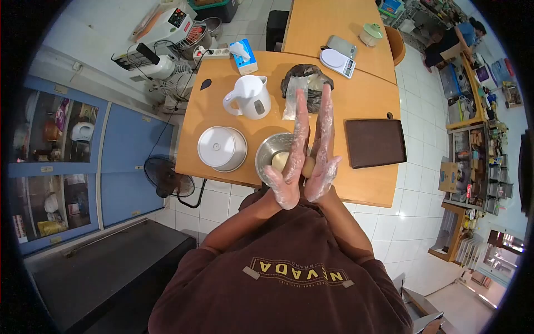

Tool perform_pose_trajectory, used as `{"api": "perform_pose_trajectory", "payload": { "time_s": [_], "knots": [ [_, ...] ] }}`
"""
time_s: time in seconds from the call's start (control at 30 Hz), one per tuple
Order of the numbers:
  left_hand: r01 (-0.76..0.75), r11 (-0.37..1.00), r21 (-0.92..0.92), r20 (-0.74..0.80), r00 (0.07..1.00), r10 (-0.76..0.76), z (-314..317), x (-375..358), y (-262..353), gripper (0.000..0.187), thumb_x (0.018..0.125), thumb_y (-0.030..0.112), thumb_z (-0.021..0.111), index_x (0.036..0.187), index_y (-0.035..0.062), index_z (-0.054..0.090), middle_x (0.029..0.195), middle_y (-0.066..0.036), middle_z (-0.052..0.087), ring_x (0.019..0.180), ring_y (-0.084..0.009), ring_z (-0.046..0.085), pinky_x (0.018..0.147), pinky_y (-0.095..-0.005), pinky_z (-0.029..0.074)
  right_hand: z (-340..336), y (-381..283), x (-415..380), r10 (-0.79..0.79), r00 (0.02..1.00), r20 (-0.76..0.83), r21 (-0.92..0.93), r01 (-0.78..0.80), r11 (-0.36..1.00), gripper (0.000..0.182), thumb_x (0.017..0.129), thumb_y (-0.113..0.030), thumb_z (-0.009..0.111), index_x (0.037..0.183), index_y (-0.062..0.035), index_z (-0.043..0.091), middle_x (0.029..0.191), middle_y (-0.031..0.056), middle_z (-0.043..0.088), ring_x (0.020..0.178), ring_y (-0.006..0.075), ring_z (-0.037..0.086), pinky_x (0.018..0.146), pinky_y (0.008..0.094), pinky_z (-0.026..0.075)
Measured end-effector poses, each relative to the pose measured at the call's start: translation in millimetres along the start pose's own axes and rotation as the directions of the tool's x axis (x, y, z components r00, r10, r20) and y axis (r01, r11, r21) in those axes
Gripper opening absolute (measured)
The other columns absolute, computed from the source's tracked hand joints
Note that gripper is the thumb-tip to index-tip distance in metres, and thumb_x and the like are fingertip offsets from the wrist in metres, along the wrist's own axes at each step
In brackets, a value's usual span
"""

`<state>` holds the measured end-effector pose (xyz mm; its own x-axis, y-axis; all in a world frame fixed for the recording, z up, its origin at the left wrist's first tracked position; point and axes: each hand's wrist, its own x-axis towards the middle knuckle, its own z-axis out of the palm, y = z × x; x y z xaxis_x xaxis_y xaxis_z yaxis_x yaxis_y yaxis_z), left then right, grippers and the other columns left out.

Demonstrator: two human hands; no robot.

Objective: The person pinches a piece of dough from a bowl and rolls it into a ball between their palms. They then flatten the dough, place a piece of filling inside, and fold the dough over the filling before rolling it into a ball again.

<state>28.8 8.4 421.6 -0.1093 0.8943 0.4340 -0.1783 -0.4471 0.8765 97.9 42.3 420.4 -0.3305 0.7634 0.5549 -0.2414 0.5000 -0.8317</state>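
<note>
My left hand [291, 175] and my right hand [321, 167] are raised palm to palm with fingers stretched out straight, both coated in white flour. Between the palms sits a small ball of dough [307, 167], pressed from both sides. Just under my left hand is a steel mixing bowl [263, 156] with pale dough inside, partly hidden by that hand. Beyond my fingertips lie a black plastic bag [303, 70] and a clear plastic bag [290, 106]. A dark brown baking tray [376, 143] rests to the right of my right hand.
On the wooden table [222, 186] at left stand a white lidded tub [219, 147], a white electric kettle [250, 97] and a tissue box [243, 58]. A kitchen scale [337, 62] and a green-lidded jar [371, 34] are farther back. Another person [453, 42] works at far right.
</note>
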Motion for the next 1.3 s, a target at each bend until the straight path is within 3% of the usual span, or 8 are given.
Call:
{"api": "perform_pose_trajectory", "payload": {
  "time_s": [0.1, 0.2, 0.3, 0.47, 0.63, 0.87, 1.1, 1.3],
  "knots": [
    [0.014, 0.997, 0.082, -0.048, 0.999, -0.01, -14, 12, 3, 0.129, 0.079, 0.098, 0.003, 0.166, 0.0036, -0.005, 0.174, -0.013, -0.008, 0.161, -0.0306, -0.005, 0.127, -0.0491, 0.001, -2, 3, -14, 0.038, 0.995, 0.088, -0.016, -0.037, 0.999, 0.106, 0.097, -0.079, 0.008, 0.165, 0.0022, 0.006, 0.172, 0.0246, 0.001, 0.159, 0.0398, 0.0, 0.125, 0.0534, -0.003],
    [0.034, 0.977, -0.212, -0.095, 0.994, -0.055, -5, 7, -7, 0.124, 0.082, 0.096, 0.005, 0.167, 0.0072, -0.002, 0.175, -0.009, -0.007, 0.161, -0.0293, -0.005, 0.127, -0.0488, 0.011, -3, -9, -12, 0.084, 0.989, 0.122, 0.005, -0.086, 0.996, 0.104, 0.098, -0.078, 0.008, 0.165, 0.0021, 0.007, 0.172, 0.0253, 0.001, 0.16, 0.0398, 0.0, 0.125, 0.0535, -0.006],
    [0.02, 0.999, 0.045, -0.001, 1.0, -0.02, -13, 9, -25, 0.117, 0.086, 0.091, 0.0, 0.165, 0.0044, -0.006, 0.173, -0.014, -0.013, 0.16, -0.0308, -0.011, 0.127, -0.049, -0.004, -1, 6, -4, -0.039, 0.999, 0.03, -0.084, 0.041, 0.996, 0.109, 0.095, -0.082, 0.007, 0.164, 0.0019, 0.003, 0.173, 0.0223, 0.002, 0.16, 0.0381, 0.004, 0.126, 0.0532, 0.004],
    [-0.028, 1.0, 0.015, -0.025, 0.999, 0.028, -10, 8, 6, 0.121, 0.084, 0.093, 0.0, 0.166, 0.0034, -0.001, 0.174, -0.017, -0.008, 0.16, -0.0326, -0.006, 0.127, -0.0488, -0.002, 8, -12, -2, 0.183, 0.982, -0.053, 0.004, -0.183, 0.983, 0.112, 0.093, -0.085, 0.006, 0.165, 0.0003, 0.002, 0.173, 0.0214, 0.001, 0.16, 0.038, 0.002, 0.126, 0.0529, 0.006],
    [-0.032, 0.999, 0.042, -0.031, 0.999, 0.034, -15, 9, -19, 0.115, 0.089, 0.088, 0.002, 0.165, 0.0029, -0.004, 0.173, -0.017, -0.009, 0.16, -0.0326, -0.008, 0.127, -0.0482, -0.004, -2, -7, -17, 0.173, 0.976, 0.136, -0.035, -0.169, 0.985, 0.118, 0.089, -0.088, 0.003, 0.164, 0.0033, 0.002, 0.172, 0.0236, 0.003, 0.16, 0.0384, 0.002, 0.126, 0.0522, 0.004],
    [-0.012, 1.0, 0.001, 0.035, 0.999, 0.012, 0, -3, -1, 0.124, 0.082, 0.093, -0.004, 0.164, 0.0002, -0.007, 0.173, -0.019, -0.01, 0.16, -0.0345, -0.01, 0.126, -0.0469, -0.007, -6, 6, -4, -0.065, 0.997, -0.05, 0.064, 0.068, 0.996, 0.11, 0.094, -0.082, 0.006, 0.164, 0.002, 0.006, 0.172, 0.0244, 0.004, 0.159, 0.0401, 0.002, 0.126, 0.0531, 0.001],
    [0.093, 0.995, 0.038, -0.087, 0.992, -0.089, -15, 14, 2, 0.127, 0.081, 0.095, -0.003, 0.165, 0.0012, -0.001, 0.174, -0.016, -0.004, 0.16, -0.0302, -0.009, 0.127, -0.0469, -0.004, 3, 11, -17, -0.065, 0.987, 0.144, -0.073, 0.076, 0.994, 0.104, 0.097, -0.078, 0.007, 0.165, 0.0001, 0.008, 0.172, 0.0237, 0.005, 0.159, 0.0395, 0.005, 0.126, 0.0525, 0.002],
    [0.074, 0.994, -0.083, -0.042, 0.996, -0.078, 0, 0, 11, 0.125, 0.08, 0.096, -0.001, 0.166, 0.0052, -0.001, 0.174, -0.012, -0.005, 0.16, -0.0329, 0.002, 0.127, -0.0522, 0.009, 4, 4, -4, -0.012, 1.0, 0.008, 0.038, 0.012, 0.999, 0.109, 0.095, -0.082, 0.011, 0.164, 0.0015, 0.009, 0.172, 0.0231, 0.006, 0.159, 0.0387, 0.007, 0.126, 0.0518, 0.003]
  ]
}}
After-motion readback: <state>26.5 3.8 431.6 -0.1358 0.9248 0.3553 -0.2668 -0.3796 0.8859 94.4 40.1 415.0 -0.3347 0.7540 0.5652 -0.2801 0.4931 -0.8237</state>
